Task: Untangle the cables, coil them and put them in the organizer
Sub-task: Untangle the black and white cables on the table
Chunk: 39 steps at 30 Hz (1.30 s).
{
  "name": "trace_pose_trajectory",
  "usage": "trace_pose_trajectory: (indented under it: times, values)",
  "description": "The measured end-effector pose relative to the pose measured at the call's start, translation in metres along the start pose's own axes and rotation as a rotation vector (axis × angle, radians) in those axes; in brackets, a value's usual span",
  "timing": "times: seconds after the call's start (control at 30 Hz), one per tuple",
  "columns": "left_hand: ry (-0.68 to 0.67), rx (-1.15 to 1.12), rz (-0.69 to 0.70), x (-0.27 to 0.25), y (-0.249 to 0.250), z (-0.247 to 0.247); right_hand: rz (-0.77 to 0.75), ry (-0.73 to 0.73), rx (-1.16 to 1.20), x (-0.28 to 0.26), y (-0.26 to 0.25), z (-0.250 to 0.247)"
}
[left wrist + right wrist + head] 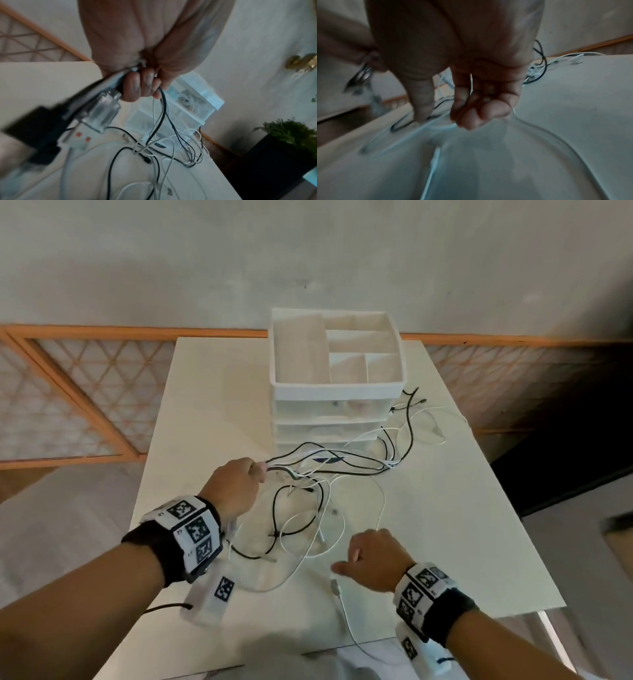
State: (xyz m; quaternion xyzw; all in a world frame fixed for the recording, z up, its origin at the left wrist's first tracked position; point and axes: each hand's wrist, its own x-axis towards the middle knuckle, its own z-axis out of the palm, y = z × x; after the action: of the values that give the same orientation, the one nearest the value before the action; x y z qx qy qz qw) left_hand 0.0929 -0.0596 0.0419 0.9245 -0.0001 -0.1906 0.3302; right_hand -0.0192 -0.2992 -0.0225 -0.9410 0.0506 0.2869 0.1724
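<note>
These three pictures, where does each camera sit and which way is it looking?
Head: worn on the head, looking forward and down at the table, the organizer and the cables; both forearms and hands show.
Left wrist: on the left wrist, looking along the left hand, whose fingers grip a bunch of cables.
Right wrist: on the right wrist, looking along the right hand, which pinches a white cable.
Shared: head and left wrist views both show the organizer and tangle.

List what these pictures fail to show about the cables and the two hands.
- Cable count: the tangle overlaps itself on the table.
- Left hand grip: head view hides the fingers; left wrist view blurs the plugs.
- Right hand: motion blur smears the white cable.
- Organizer drawers: contents hazy.
</note>
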Motion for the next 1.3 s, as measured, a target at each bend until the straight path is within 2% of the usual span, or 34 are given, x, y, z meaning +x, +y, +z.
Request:
trace_pose_trajectory:
  times: [0.03,0.1,0.23,0.3,0.37,0.47,0.53,0.67,0.7,0.77,0.83,0.9,1.0,1.17,1.3]
  values:
    - [-0.002,-0.040,0.007,0.002,0.002,0.001,0.004,-0.096,-0.078,-0.002,-0.002,0.014]
    - [-0.032,-0.163,0.032,0.004,0.007,0.001,0.038,-0.150,-0.120,-0.006,-0.005,0.031]
    - [-0.103,-0.440,0.019,0.003,0.017,-0.003,0.083,-0.123,-0.089,-0.001,-0.009,0.032]
    - [-0.125,-0.497,0.023,0.000,0.021,-0.005,0.066,-0.055,-0.070,0.004,-0.013,0.026]
    - [-0.149,-0.515,0.048,-0.006,0.025,-0.008,0.057,0.039,0.052,0.012,-0.012,0.017]
    - [-0.233,-0.621,0.051,-0.015,0.032,-0.014,-0.060,0.167,0.244,0.013,-0.022,-0.015]
    - [-0.299,-0.690,0.072,-0.020,0.038,-0.016,-0.196,0.197,0.286,0.011,-0.038,-0.040]
    - [-0.353,-0.668,0.130,-0.021,0.048,-0.019,-0.506,0.107,-0.050,0.002,-0.088,-0.072]
    - [-0.349,-0.630,0.150,-0.020,0.050,-0.018,-0.542,0.094,-0.137,0.001,-0.099,-0.076]
    - [-0.305,-0.510,0.199,-0.018,0.052,-0.018,-0.525,0.080,-0.207,0.001,-0.119,-0.085]
    - [-0.272,-0.443,0.203,-0.015,0.050,-0.020,-0.455,0.135,-0.216,0.003,-0.130,-0.090]
    - [-0.270,-0.462,0.177,-0.011,0.047,-0.025,-0.371,0.224,-0.218,0.006,-0.134,-0.092]
    - [-0.275,-0.455,0.190,-0.007,0.043,-0.032,-0.333,0.322,-0.241,0.004,-0.142,-0.091]
    - [-0.233,-0.431,0.214,-0.004,0.048,-0.035,-0.320,0.442,-0.084,0.007,-0.144,-0.090]
    - [-0.260,-0.475,0.174,0.000,0.047,-0.040,-0.345,0.408,0.096,0.005,-0.130,-0.113]
